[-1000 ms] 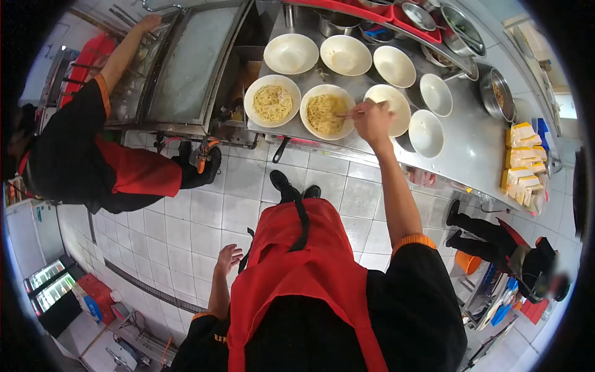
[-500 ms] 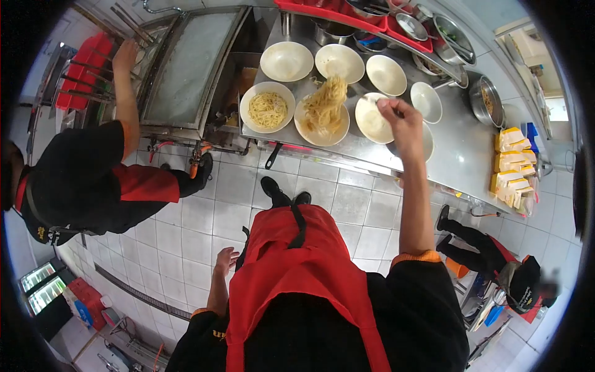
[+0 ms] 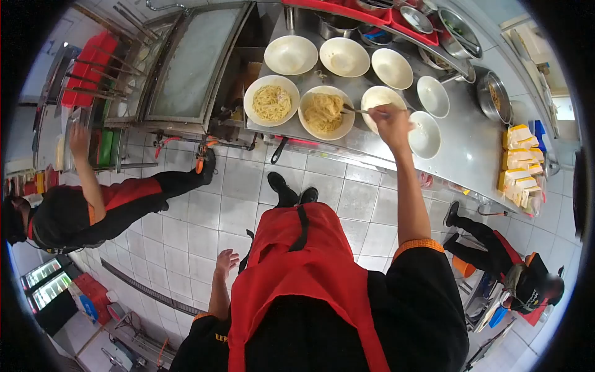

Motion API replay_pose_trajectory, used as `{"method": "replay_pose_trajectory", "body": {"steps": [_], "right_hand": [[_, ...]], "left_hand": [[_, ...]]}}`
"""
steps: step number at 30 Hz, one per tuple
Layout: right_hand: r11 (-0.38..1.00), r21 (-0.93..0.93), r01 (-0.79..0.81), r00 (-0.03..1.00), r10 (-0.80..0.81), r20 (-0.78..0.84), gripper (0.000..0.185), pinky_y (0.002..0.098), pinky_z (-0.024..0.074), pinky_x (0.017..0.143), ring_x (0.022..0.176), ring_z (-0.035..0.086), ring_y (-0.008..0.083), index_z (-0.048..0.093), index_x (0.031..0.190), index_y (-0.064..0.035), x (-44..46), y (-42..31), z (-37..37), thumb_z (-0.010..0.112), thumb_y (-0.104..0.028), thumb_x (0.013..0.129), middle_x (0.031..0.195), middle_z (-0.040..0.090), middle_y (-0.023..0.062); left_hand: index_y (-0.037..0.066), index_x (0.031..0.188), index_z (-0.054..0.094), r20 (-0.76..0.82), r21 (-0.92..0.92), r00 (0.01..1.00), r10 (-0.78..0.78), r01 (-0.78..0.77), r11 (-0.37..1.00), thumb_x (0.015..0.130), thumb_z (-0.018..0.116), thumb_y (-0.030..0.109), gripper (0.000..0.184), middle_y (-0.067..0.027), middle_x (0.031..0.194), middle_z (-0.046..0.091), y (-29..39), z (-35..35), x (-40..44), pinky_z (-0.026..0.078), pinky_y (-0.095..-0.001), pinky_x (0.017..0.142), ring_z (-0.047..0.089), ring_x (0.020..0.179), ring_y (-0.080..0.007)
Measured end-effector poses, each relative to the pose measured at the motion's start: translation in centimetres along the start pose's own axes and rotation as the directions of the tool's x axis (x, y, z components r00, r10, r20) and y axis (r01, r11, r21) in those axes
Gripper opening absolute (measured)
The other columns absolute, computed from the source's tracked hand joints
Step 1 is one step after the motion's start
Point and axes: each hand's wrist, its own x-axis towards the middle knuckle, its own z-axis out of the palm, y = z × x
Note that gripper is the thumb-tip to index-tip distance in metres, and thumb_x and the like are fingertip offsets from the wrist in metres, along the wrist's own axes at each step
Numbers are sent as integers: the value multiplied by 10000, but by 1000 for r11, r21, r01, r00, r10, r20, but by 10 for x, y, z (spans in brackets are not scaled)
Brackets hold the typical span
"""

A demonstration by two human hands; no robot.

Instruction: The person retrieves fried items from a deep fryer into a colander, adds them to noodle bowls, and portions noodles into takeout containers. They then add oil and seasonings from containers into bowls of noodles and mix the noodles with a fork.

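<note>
My right hand (image 3: 392, 124) grips a metal fork (image 3: 356, 111) by its handle. The fork's end is in the mixed brownish noodles (image 3: 322, 113), which lie heaped in a white bowl (image 3: 304, 124) at the counter's front edge. To its left stands another white bowl (image 3: 250, 110) with plain pale noodles (image 3: 271, 102). Partly under my right hand is a white bowl (image 3: 379, 95), and one more white bowl (image 3: 425, 137) is just right of the hand. Low at my side hangs my left hand (image 3: 227, 261), fingers apart, holding nothing.
Several white bowls (image 3: 291, 54) line the back of the steel counter (image 3: 462, 136). Yellow-and-white cartons (image 3: 519, 164) stand at its right end. A co-worker (image 3: 68, 211) is at the left beside the cooking station (image 3: 195, 68); another person (image 3: 520, 282) is at the right.
The noodles lifted above the bowl have come down into it. My right hand has moved slightly left and lower. The left co-worker's arm has drawn back from the cooking station.
</note>
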Motion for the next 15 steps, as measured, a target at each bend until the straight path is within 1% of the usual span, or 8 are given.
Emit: {"method": "replay_pose_trajectory", "body": {"steps": [2,5,7,9,10,11,12,15], "right_hand": [[509,-860,31,894,-400,-204,53,489,349,779,909,503,284,713,737,-154,-19,-55,1,672,-165,704,783,636,-11],[449,-844,294,872,-487,44,65,516,298,759,927,467,305,708,734,-145,8,5,33,679,-180,688,749,601,-11],[514,-822,247,923,-382,38,111,466,381,744,864,545,275,710,758,-117,14,15,38,686,-213,707,768,637,2],[935,-311,168,983,-134,127,148,372,449,737,821,614,216,723,824,-138,38,37,13,700,-256,736,808,665,33],[917,-310,253,963,-207,172,179,292,478,695,771,649,198,721,841,-109,37,24,-2,697,-262,751,803,675,69],[826,-541,156,986,-162,36,154,385,451,701,746,632,207,724,832,-120,20,-18,-9,717,-231,725,773,677,57],[478,-856,196,943,-332,30,106,455,396,676,779,601,227,728,798,-161,14,-40,-14,708,-226,716,733,667,27],[344,-914,213,881,-472,28,83,500,329,757,954,505,316,711,745,-179,13,-51,0,683,-226,682,862,649,3]], "left_hand": [[103,1247,451,69,158,994,83,-93,983,905,443,313,402,-110,1091,614,-21,-3,16,449,-376,786,586,883,-218],[109,1243,459,93,208,995,26,-45,977,906,441,323,400,-102,1091,615,-12,7,16,448,-379,780,573,912,-213],[106,1254,449,102,118,991,84,-96,988,900,449,337,423,-105,1114,604,-9,5,15,433,-383,815,573,923,-227],[103,1263,440,101,-47,992,81,-76,996,896,452,347,441,-107,1129,597,-15,-2,16,423,-386,838,574,932,-236],[102,1268,430,58,-89,995,87,-81,993,897,451,349,446,-107,1139,592,-6,0,2,411,-392,859,574,945,-241],[101,1273,421,20,-128,995,95,-92,988,899,450,351,450,-107,1149,588,-2,1,-7,398,-397,880,573,958,-246],[95,1277,407,2,-104,999,45,-44,994,902,449,347,454,-111,1148,586,-5,0,-9,386,-404,896,570,977,-246],[97,1285,404,46,-123,999,-25,31,992,900,457,351,465,-119,1152,583,-22,-6,-2,377,-411,913,569,995,-252]]}}
